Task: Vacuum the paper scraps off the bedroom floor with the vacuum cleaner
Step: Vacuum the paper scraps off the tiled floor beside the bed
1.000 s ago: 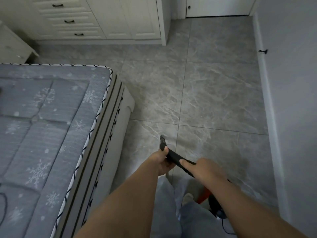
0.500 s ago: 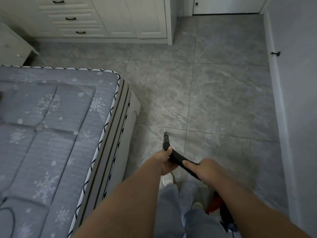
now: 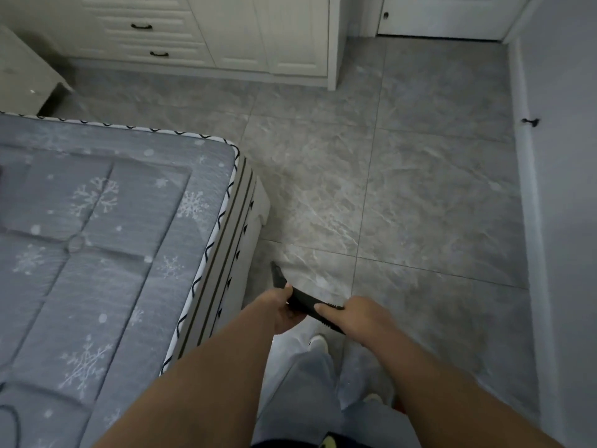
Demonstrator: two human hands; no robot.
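Vacuum wand (image 3: 302, 300), black, is hanging over grey marble-look floor tiles (image 3: 403, 195) just beside the bed (image 3: 106, 240) corner; we are gripping it with our left hand (image 3: 280, 313) and right hand (image 3: 355, 318), fingers curled round it. Beyond the bed, white cabinets (image 3: 232, 33) are standing. Our arms are hiding the vacuum's body.

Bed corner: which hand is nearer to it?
Left. The left hand grips the black vacuum nozzle just beside the bed edge; the right hand holds the nozzle farther out, over the floor.
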